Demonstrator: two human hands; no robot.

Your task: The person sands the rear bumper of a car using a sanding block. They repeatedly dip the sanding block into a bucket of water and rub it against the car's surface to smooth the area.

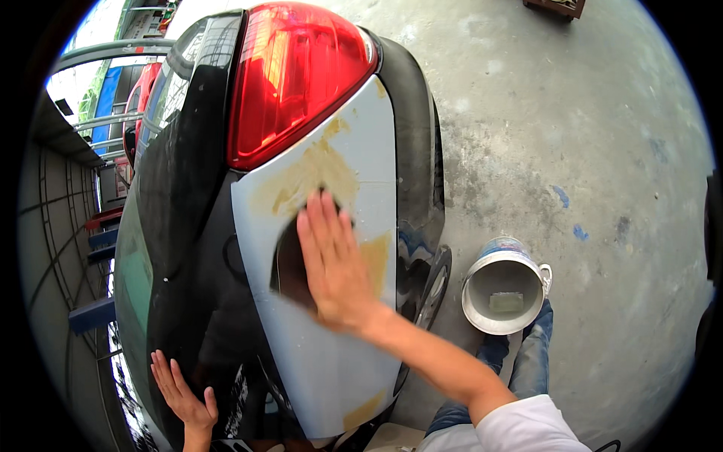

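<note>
My right hand (333, 260) lies flat, fingers together, on a dark sanding sheet (288, 264) pressed against the grey primed rear corner panel (331, 361) of a black car (188, 248). Yellowish filler patches (320, 169) show on the panel above and beside the hand. A red tail light (290, 75) sits just above the panel. My left hand (181, 395) rests open, fingers spread, on the black bodywork at the lower left, holding nothing.
A white bucket (503, 285) with water and a pale sponge in it stands on the concrete floor (572, 135) to the right of the car, beside my knee in blue jeans (527, 354). A rear wheel (433, 290) is near the bucket. Metal railings stand at the far left.
</note>
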